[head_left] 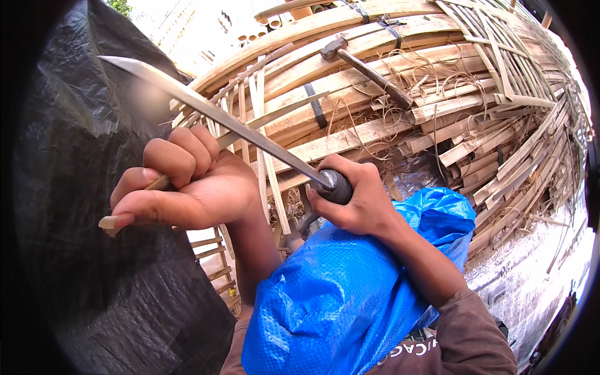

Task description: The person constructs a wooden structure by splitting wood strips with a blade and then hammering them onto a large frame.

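My right hand [359,197] is wrapped round the dark handle [337,189] of a long knife. Its narrow blade [212,112] points up and to the left, past my left hand. In my closed left hand [187,178] is a thin bamboo strip [284,111]; a short end shows between the fingers, and the long part runs out to the upper right. Blade and strip cross just beyond my left knuckles; whether they touch, I cannot tell. Blue woven plastic sheeting [331,287] covers my lap under both forearms.
Beyond my hands lie stacked split bamboo lengths [375,69], some bound with black bands. A hammer [369,72] rests on them amid curly shavings. Bundled thin strips [500,50] are at the upper right. Black plastic sheeting [94,206] hangs along the left side.
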Available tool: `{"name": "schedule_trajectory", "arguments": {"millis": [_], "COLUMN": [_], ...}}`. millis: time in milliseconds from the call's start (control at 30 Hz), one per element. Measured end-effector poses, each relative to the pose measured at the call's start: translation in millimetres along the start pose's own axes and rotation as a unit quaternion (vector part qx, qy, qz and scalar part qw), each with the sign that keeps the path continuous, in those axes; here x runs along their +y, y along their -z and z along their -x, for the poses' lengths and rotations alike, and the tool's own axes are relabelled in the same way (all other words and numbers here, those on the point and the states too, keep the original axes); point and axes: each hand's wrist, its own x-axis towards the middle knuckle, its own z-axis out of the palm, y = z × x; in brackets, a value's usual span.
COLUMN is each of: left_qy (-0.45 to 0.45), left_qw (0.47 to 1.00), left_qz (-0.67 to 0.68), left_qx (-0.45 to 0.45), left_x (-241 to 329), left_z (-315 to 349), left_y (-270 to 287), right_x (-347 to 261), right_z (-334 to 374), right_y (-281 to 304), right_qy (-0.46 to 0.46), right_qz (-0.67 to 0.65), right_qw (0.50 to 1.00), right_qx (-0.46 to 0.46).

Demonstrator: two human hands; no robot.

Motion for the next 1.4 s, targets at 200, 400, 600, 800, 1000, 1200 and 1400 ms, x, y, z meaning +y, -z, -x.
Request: {"name": "schedule_trajectory", "arguments": {"millis": [200,400,600,800,1000,1200,1400], "left_qy": [0.024,0.063,0.059,0.072,0.082,0.062,0.057], "left_qw": [0.999,0.995,0.996,0.995,0.994,0.996,0.998], "left_qz": [-0.023,-0.058,-0.028,-0.024,-0.021,-0.011,-0.009], "left_qx": [0.007,0.049,0.053,0.063,0.062,0.061,0.037], "left_x": [2.2,4.0,3.0,-0.6,-0.2,-4.2,6.7], "left_z": [-0.6,-10.0,-14.6,-19.1,-21.6,-21.2,-6.9], "left_y": [-0.4,-2.2,19.3,26.4,24.5,26.3,21.8], "right_x": [17.7,35.0,58.1,72.9,88.8,66.5,22.5], "right_z": [4.3,7.0,16.4,17.4,21.6,27.9,2.0], "right_y": [0.8,7.3,6.1,6.4,13.9,14.5,-5.6], "right_qy": [0.004,-0.025,-0.044,-0.068,-0.093,-0.124,-0.037], "right_qz": [0.035,0.082,0.119,0.163,0.203,0.195,0.1], "right_qw": [0.999,0.995,0.989,0.979,0.967,0.968,0.992], "right_qx": [0.035,0.05,0.078,0.102,0.123,0.1,0.069]}}
